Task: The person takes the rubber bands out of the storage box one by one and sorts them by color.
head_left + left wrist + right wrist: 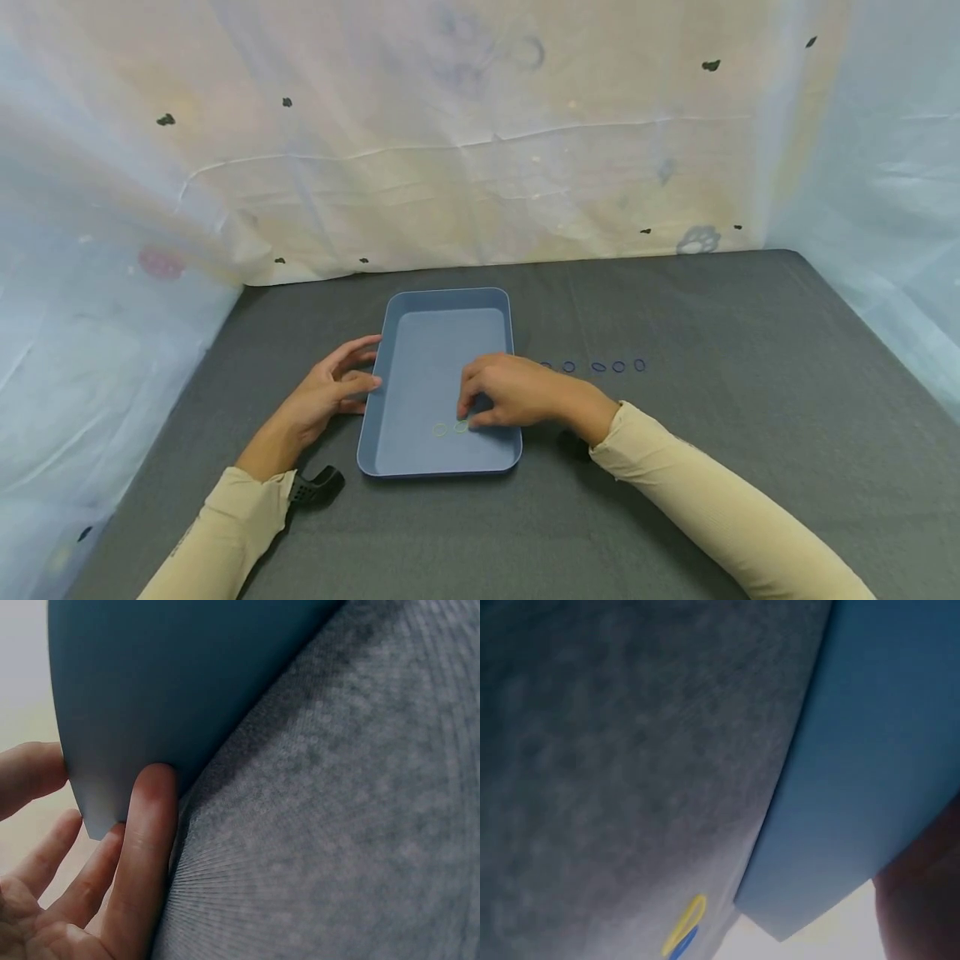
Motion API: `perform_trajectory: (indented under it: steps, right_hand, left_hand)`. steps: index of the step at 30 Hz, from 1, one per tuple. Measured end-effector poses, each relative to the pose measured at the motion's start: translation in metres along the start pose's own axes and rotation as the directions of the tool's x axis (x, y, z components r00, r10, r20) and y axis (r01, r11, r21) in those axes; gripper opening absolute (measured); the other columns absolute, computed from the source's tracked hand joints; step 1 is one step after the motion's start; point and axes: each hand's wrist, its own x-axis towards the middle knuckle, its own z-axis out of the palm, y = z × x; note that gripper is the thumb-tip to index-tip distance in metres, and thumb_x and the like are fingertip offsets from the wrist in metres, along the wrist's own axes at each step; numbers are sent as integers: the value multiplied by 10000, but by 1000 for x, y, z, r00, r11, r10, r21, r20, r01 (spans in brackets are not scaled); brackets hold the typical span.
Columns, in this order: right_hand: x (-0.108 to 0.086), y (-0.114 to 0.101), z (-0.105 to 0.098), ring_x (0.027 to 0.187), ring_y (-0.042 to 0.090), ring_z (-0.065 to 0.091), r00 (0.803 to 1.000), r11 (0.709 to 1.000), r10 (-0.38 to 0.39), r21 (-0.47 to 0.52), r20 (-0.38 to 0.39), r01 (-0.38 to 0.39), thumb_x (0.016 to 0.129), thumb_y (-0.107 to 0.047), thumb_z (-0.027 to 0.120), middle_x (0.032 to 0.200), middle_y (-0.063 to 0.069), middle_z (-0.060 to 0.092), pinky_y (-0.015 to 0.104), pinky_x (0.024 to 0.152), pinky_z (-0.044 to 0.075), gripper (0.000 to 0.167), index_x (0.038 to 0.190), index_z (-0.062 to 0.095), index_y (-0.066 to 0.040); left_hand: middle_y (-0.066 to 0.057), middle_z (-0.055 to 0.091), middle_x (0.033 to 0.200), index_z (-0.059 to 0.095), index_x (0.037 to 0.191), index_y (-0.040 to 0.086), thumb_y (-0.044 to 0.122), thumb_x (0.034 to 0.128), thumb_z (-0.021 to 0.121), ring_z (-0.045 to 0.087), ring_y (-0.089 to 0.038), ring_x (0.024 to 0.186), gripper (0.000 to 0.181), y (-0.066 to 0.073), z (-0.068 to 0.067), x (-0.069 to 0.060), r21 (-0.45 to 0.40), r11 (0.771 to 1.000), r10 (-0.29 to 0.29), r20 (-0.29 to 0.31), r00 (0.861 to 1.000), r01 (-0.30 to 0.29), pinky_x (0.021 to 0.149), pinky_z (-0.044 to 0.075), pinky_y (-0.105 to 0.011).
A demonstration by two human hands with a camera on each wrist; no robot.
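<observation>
A blue-grey rectangular tray (450,462) lies on the table between both hands. My left hand (322,393) rests against its left side, fingers and thumb touching the outer wall and rim. In the left wrist view, the fingers (154,825) lie against the tray's outer wall. My right hand (517,390) reaches over the right rim with bent fingers. Its fingertips pinch a thin yellow-green rubber band (461,427) low at the tray floor. Left of it, another yellow-green rubber band (440,430) lies flat. The right wrist view does not show the fingertips.
Several dark blue rubber bands (618,367) lie in a row on the grey tablecloth (720,417), right of the tray. In the right wrist view, a yellow rubber band (684,926) lies beside a blue one (682,945). Pale printed sheeting (480,192) hangs behind the table.
</observation>
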Motion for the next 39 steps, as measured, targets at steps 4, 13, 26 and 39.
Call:
perform_trajectory:
  steps: [4,13,26,39]
  right_hand:
    - [2,-1,4,1006,89,609,1000,1000,-3,-25,13,3,871,-295,781,1004,-114,675,323,984,462,143,1003,783,-242]
    - [3,-4,4,930,63,598,999,998,52,-27,8,-51,856,-319,792,923,-147,668,299,924,490,66,893,785,-265]
    - [2,-5,3,912,57,600,1000,999,-3,-37,3,4,884,-285,769,903,-130,666,297,914,491,43,860,767,-249]
    - [-1,-5,0,931,58,590,1000,998,-6,-56,-16,5,900,-291,752,922,-135,667,293,909,490,46,882,765,-251]
  left_hand:
    - [-124,360,1559,328,1547,242,195,942,690,593,-148,1078,707,0,0,0,-3,1000,-2,-1,1000,2,825,545,-435]
    - [-151,326,1576,305,1560,226,211,945,690,592,-129,1076,726,3,-2,-3,3,1000,23,13,1000,-23,829,531,-421]
    - [-107,356,1558,326,1547,261,212,937,700,605,-122,1063,716,1,-1,-2,1,1000,5,5,1000,-5,826,534,-420]
    - [-106,355,1561,324,1549,259,226,940,697,601,-136,1075,715,-1,-2,0,11,1000,2,5,1000,-2,829,534,-421]
